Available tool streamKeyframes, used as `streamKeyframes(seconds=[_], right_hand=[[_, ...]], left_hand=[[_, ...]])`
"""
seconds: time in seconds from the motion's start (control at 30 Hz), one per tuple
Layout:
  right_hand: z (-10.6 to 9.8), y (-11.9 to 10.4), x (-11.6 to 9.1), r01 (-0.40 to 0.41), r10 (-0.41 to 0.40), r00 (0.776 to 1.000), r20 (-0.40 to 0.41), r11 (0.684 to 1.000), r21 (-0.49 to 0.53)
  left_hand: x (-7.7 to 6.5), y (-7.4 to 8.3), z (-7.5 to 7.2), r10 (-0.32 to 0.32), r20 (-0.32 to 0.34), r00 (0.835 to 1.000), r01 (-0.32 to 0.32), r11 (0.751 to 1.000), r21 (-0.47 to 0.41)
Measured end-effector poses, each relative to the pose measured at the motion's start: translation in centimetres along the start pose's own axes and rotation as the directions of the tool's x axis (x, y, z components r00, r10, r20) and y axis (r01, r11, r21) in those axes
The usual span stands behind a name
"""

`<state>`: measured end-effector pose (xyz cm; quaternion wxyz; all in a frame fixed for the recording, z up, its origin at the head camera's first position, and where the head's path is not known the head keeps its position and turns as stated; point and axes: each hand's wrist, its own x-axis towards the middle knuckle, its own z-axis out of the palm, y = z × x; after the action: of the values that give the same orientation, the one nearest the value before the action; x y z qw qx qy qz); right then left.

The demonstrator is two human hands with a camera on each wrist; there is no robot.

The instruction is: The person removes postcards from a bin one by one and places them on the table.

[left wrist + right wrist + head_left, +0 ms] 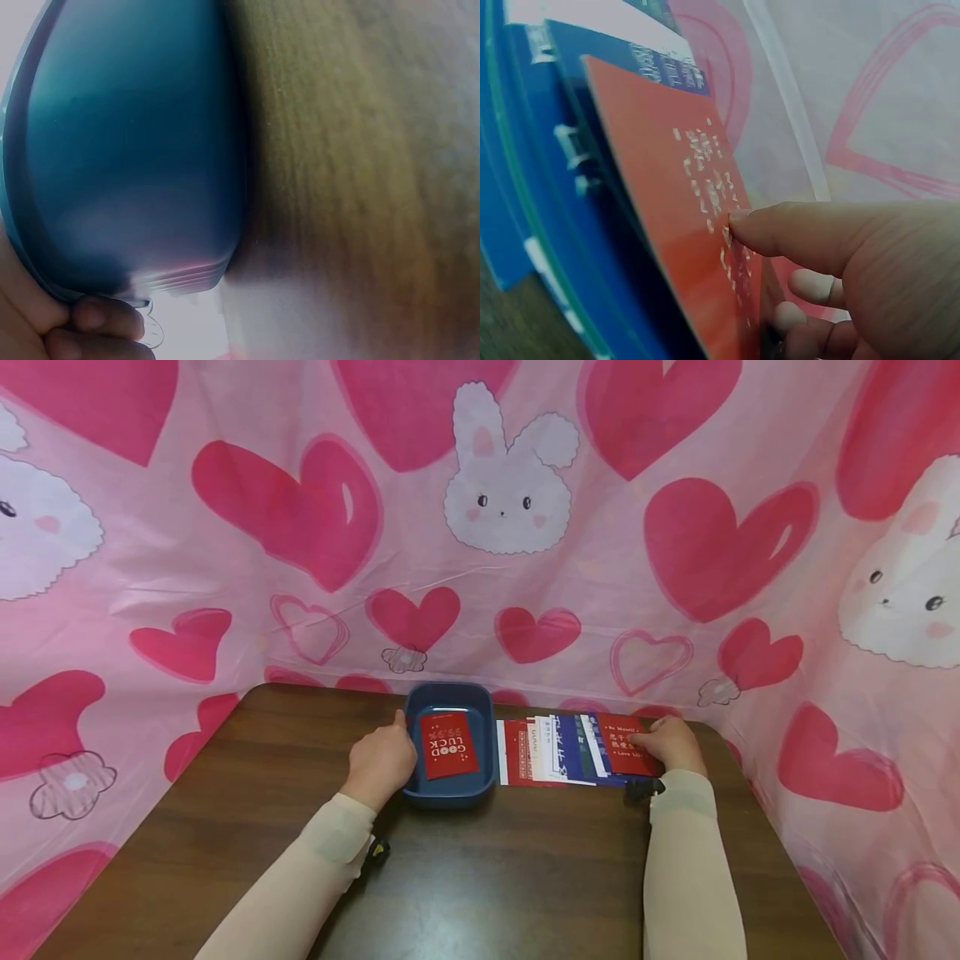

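A dark blue rectangular tray (450,793) stands toward the back of the table, with a red "GOOD LUCK" card (448,746) lying inside. My left hand (381,762) grips the tray's left rim; in the left wrist view its curled fingers (109,319) show at the tray's edge. To the tray's right, several overlapping cards (558,750) in white, red and blue are fanned out in a row. At the row's right end my right hand (675,745) pinches a red card (667,172) with pale lettering, thumb on its face and the other fingers partly hidden at its edge.
The brown wooden table (510,877) extends in front of the tray and cards. A pink curtain (525,577) printed with hearts and rabbits hangs close behind the table's back edge and along both sides.
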<state>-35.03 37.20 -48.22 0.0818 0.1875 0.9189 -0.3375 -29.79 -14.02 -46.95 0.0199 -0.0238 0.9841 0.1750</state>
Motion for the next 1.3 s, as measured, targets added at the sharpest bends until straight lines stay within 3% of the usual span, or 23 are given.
streamKeyframes(seconds=[0.37,0.5,0.67,0.83,1.13,1.3], right_hand=[[-0.6,0.1,-0.4,0.021,-0.028,0.998,0.059,0.993,0.116],[-0.2,-1.9,-0.9,0.075,-0.083,0.995,0.056,0.988,0.132],[1.2,-6.0,-1.9,0.209,-0.214,0.976,0.046,0.973,0.101],[3.3,-9.7,-3.2,0.304,-0.313,0.945,0.091,0.947,0.101],[6.5,-13.9,-5.0,0.453,-0.461,0.87,0.175,0.887,0.089],[7.6,-17.1,-6.7,0.563,-0.567,0.798,0.207,0.822,0.083]], left_hand=[[0.0,-0.1,0.2,0.007,-0.005,1.0,-0.008,1.0,-0.01],[0.0,-0.1,0.3,0.013,-0.004,1.0,-0.013,1.0,-0.01],[0.1,-0.3,0.5,0.013,-0.004,1.0,-0.013,1.0,-0.003],[0.1,-0.4,0.5,0.006,-0.009,1.0,-0.006,1.0,0.0],[-0.3,-0.4,0.5,-0.002,-0.012,1.0,0.002,1.0,0.007],[-0.2,-0.1,0.2,0.011,-0.019,1.0,-0.011,1.0,-0.015]])
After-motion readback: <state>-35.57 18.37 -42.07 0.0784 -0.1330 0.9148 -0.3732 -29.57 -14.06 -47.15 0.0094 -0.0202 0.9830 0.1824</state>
